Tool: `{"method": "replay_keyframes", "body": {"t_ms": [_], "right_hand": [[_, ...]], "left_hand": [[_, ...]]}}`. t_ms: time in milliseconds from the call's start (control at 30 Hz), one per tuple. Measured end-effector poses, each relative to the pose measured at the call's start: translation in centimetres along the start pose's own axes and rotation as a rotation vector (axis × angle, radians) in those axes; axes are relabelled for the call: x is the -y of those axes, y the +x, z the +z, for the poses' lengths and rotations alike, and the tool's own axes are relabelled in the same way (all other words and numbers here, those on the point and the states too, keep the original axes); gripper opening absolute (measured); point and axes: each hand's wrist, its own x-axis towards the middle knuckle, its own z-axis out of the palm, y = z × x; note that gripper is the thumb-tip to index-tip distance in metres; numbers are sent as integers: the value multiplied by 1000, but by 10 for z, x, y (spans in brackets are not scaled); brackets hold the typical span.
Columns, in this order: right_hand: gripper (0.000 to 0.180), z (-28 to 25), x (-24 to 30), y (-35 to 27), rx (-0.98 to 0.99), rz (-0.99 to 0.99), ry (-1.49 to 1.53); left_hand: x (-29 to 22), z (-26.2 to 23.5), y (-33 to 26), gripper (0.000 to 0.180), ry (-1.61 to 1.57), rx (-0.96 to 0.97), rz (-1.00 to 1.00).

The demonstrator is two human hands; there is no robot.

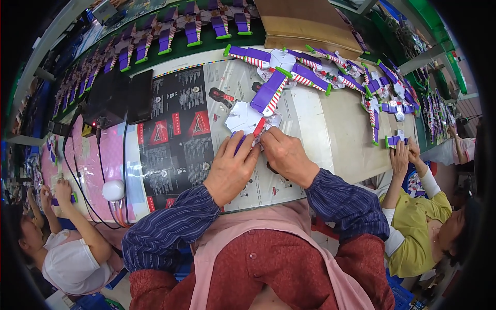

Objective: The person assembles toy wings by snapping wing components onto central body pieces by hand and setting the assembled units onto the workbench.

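Note:
A toy wing assembly lies on the table in front of me, with a white body and a purple wing edged in red and white stripes with a green tip. My left hand is closed over its near end, fingers pressed on the purple and white parts. Close beside it, my right hand pinches at the near right edge, by a small red piece. What its fingertips grip is hidden. Part of the near wing is covered by my left hand.
Finished-looking purple wing assemblies are piled beyond and to the right. More stand in rows on a green belt behind. A cardboard box stands at the back. A black box with cables sits left. Co-workers' hands are at right and left.

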Motion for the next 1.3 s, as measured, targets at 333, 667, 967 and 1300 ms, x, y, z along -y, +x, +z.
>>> {"method": "replay_keyframes", "body": {"t_ms": [333,667,967,1300], "right_hand": [[23,0,-6,-1,34,-59,-44],[47,-28,-5,-18,93,-310,-153],[19,-8,2,4,35,82,56],[15,-7,2,9,84,108,2]], "left_hand": [[-3,2,1,42,32,1,-12],[-6,0,4,41,118,50,8],[-8,2,3,41,97,49,0],[-6,7,5,42,119,55,7]]}}
